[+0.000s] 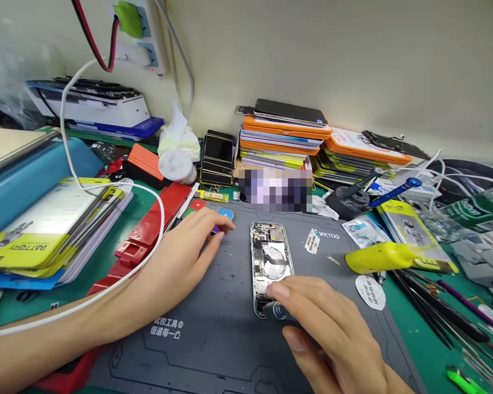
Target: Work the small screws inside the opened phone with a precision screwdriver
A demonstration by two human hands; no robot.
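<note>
An opened smartphone [273,260] lies on the dark grey work mat [213,339], its inner parts and a round coil showing. My right hand [328,323] hovers at the phone's lower right corner, with index finger and thumb apart. Beneath those fingers is a small shiny, clear-looking piece [280,311], too partly hidden to name. My left hand [189,246] is left of the phone, fingers stretched out over small coloured squares; a blue square [225,214] and a red square [198,204] show past it. Nothing is visible in its grasp.
A yellow bottle [378,257] lies right of the phone, near tweezers [431,306] and a round white sticker [370,291]. A white cable [162,219] loops across my left forearm. Left stand battery packs [33,230]; stacked orange boxes [285,126] stand behind.
</note>
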